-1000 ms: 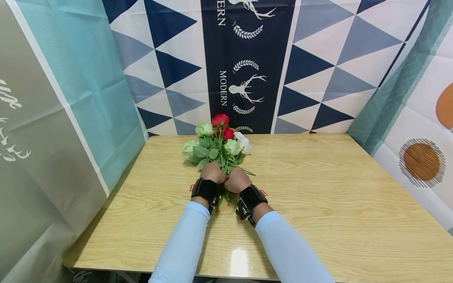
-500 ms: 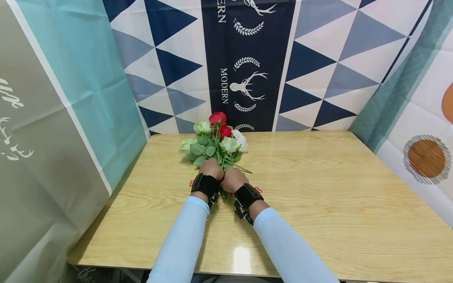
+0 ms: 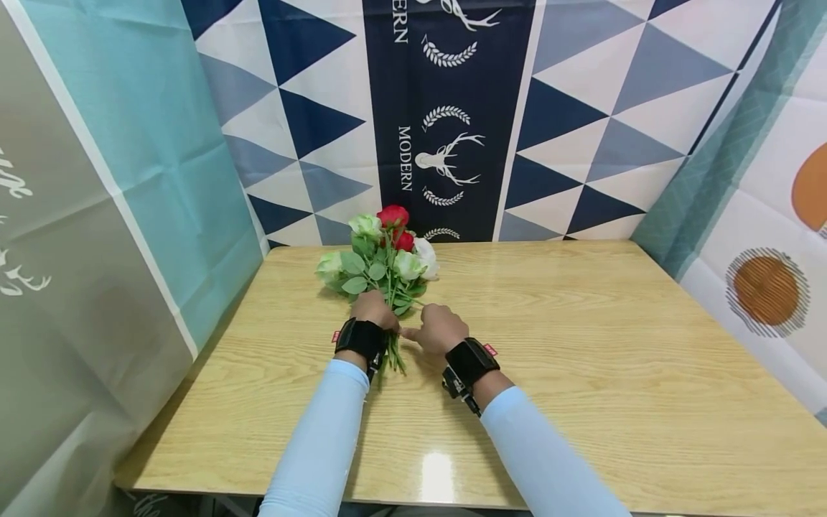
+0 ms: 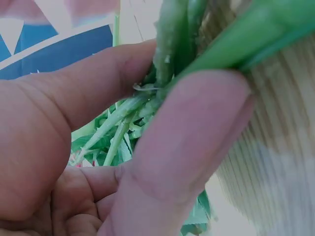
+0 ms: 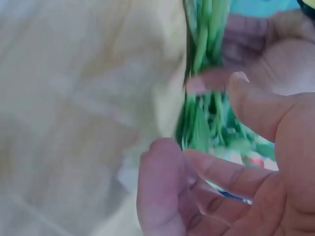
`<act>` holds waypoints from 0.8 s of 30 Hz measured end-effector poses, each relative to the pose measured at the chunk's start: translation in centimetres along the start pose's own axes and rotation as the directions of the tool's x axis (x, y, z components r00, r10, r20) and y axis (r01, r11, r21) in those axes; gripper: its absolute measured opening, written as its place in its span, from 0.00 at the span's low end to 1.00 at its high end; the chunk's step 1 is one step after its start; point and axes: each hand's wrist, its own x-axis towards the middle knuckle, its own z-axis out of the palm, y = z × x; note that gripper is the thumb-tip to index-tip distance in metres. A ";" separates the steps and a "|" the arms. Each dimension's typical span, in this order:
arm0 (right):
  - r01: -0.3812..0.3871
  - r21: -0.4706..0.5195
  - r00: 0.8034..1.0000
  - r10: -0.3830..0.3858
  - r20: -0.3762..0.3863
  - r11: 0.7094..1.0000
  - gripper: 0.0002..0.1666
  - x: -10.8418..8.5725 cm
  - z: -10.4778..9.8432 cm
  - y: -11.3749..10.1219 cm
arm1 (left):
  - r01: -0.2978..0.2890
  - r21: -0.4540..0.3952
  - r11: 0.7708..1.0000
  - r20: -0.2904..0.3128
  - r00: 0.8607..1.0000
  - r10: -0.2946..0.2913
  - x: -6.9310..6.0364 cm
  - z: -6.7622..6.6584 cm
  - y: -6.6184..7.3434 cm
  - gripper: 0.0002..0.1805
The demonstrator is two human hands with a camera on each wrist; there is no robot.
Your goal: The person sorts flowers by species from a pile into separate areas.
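Red, white and pale-green rose-like flower heads (image 3: 409, 265) crown a leafy bouquet of slim green stems (image 3: 377, 271), located left of centre toward the far side of a glossy, pale wood-grained table (image 3: 568, 388). Long axis: roughly away from the person, lying low along the tabletop; flower heads point to the far edge, bare stem ends (image 3: 393, 357) point back to the person. Handling estimate: light overall, top-heavy at the flower heads; stems probably firm but springy, smooth enough to slide past one another if held loosely; petals and leaves soft, likely to crush or bend. Suggested hold: round the gathered stems, below the leaves, snug rather than hard. Left hand (image 3: 373, 309): pinches the stem bundle between thumb and fingers at about that place. Right hand (image 3: 442, 329): just right of the stems, thumb and fingers parted by a modest gap, with nothing visible between them; contact with the left hand cannot be told. Both wrists carry black straps (image 3: 362, 339) below light-blue sleeves (image 3: 316, 438). Behind the table hangs a blue-and-white triangle-patterned cloth (image 3: 568, 143).
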 end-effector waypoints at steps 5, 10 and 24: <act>-0.009 -0.045 0.999 0.008 -0.033 0.999 0.29 -0.4 -1.6 0.9 | -0.036 0.026 0.999 -0.001 0.999 0.036 0.2 -0.9 -1.6 0.35; -0.006 -0.040 0.999 0.005 -0.032 0.999 0.36 -0.8 -3.0 1.8 | -0.042 0.039 0.998 -0.006 0.999 0.042 0.3 -2.0 -3.1 0.34; -0.029 0.010 0.999 0.029 -0.037 1.000 0.39 -1.7 -5.2 4.2 | 0.009 0.058 0.998 0.018 1.000 -0.010 1.5 -4.2 -6.2 0.31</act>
